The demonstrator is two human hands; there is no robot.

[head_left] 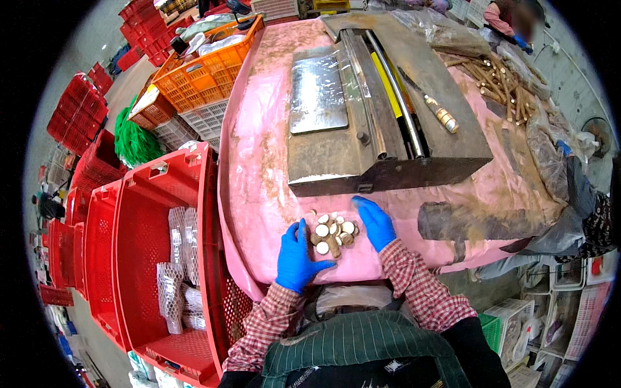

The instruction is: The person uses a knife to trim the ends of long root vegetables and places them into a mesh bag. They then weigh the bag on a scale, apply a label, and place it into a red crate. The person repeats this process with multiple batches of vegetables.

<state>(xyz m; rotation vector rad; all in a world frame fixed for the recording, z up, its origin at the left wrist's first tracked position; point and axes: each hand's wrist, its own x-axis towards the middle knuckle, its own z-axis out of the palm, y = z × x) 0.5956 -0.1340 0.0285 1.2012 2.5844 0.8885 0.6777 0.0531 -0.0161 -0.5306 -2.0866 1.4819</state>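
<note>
Filling most of the view before you is a big table covered in crinkled pink plastic sheeting (259, 97), w/ brown dirt stains & dark patches. Just beside its L edge sits a large red plastic crate w/ perforated walls (143, 239). On the table, beyond your hands, stands a boxy dark-metal bench unit (323, 152) w/ a shiny roller, a yellow strip & a bright flat metal plate. Far L, nr the table: an orange slatted plastic crate (207, 72). At the table's far R lies a heap of long thin brown roots (498, 81).

Down in the red crate are several whitish net-textured packs (170, 291). A knife w/ a brown cylindrical handle (441, 116) lies on the bench unit's R side.

Your blue-gloved L hand (296, 262) is released: fingers extended along the pile's L side, thumb spread below it. Your blue-gloved R hand (376, 223) is released too, at the pile's R. Can't tell if either touches any pcs. Smallest: short brown cut pcs w/ round white ends (333, 234), piled loosely on the sheeting btwn your hands, nr the table's front edge.
</note>
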